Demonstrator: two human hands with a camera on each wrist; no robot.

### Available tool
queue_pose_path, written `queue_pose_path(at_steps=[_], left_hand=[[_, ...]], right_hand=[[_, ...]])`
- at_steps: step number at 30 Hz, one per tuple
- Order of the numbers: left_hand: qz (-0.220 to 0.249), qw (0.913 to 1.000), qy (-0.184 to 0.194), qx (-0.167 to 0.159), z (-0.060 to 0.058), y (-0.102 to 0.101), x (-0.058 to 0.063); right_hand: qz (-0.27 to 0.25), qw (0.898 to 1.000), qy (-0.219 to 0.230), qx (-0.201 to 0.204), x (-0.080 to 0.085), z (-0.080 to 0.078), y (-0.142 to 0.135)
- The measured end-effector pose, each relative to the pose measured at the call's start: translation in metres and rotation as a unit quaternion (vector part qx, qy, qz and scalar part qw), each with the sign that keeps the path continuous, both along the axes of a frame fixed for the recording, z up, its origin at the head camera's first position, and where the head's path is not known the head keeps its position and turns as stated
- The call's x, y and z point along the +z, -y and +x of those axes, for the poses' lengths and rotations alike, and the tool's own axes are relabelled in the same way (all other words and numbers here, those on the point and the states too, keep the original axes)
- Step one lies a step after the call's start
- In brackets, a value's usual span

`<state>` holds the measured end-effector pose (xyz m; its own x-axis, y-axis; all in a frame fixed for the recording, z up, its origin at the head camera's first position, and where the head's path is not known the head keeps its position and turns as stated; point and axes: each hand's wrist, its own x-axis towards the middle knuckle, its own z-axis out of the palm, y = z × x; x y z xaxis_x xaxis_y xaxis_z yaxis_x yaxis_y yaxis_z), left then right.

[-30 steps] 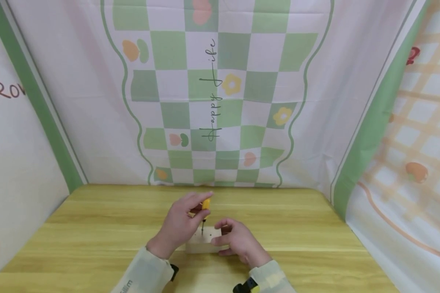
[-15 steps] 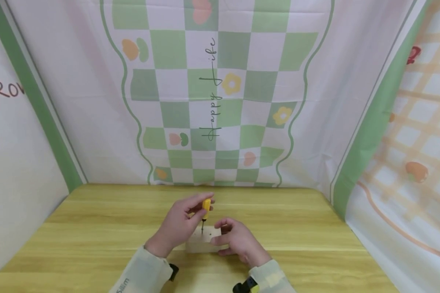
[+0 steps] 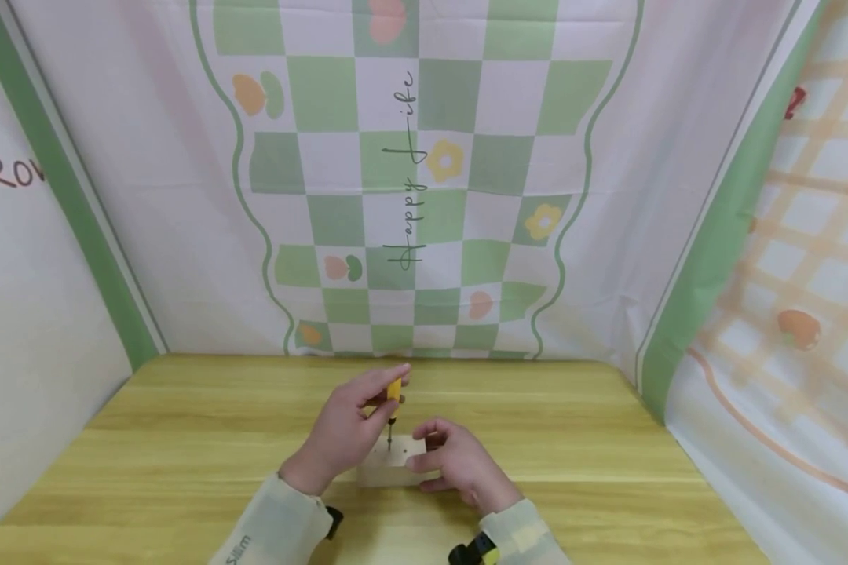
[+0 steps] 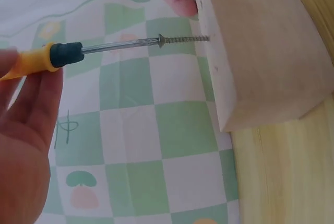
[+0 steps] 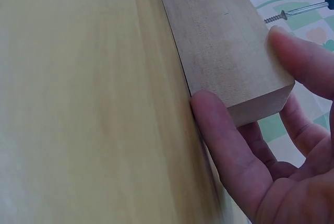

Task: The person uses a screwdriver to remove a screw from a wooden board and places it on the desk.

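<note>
We see a pale wooden block [image 4: 266,51] holding the tip of a metal screw [image 4: 183,39] in its upper face, most of the thread bare, with small holes to either side. The block sits on a wood-grain tabletop [image 3: 184,439], before printed cloth — a backdrop [image 3: 389,169] of green-and-white checks lettered "Happy Life" behind, an orange-checked hanging [image 3: 813,267] at right. From our head view the screw stands nearly upright, head up and point down, in line with the shaft of a yellow-handled screwdriver [image 4: 68,54] whose tip meets the screw head. The block's long axis runs left to right across the tabletop. The person's left grip [image 3: 346,420] pinches the screwdriver's handle between thumb and fingers; the right grip [image 3: 462,467] is wrapped round the block's right end — thumb and fingers against its faces.
</note>
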<state>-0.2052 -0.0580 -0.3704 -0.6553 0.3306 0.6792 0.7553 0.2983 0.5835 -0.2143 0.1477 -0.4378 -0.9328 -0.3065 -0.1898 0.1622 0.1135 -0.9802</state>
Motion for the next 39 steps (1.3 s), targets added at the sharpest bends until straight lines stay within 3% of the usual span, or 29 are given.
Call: queue_pose_path(at_steps=[6,13,22,29,39], left_hand=[[-0.003,0.9987,-0.032,0.040,0.0003,-0.0015,-0.0014],[-0.014,0.9993,-0.026,0.020,0.0027,-0.0012,0.0018],[-0.014,0.9991,-0.012,0.038,0.0028,-0.0028,0.0014],[-0.023,0.9994,-0.021,0.013,0.0010,-0.0013,0.0024],[-0.020,0.9989,-0.016,0.040,0.0032,-0.0040,0.0042]], right_hand=[[0.000,1.000,-0.002,0.002,0.0008,0.0006,0.0001],[0.000,1.000,-0.002,0.001,0.0004,0.0003,0.0008],[-0.006,1.000,-0.005,0.000,-0.0013,0.0003,0.0005],[-0.006,1.000,-0.003,-0.002,-0.0015,-0.0002,0.0003],[-0.007,1.000,-0.006,-0.001,-0.0005,0.0002,0.0004]])
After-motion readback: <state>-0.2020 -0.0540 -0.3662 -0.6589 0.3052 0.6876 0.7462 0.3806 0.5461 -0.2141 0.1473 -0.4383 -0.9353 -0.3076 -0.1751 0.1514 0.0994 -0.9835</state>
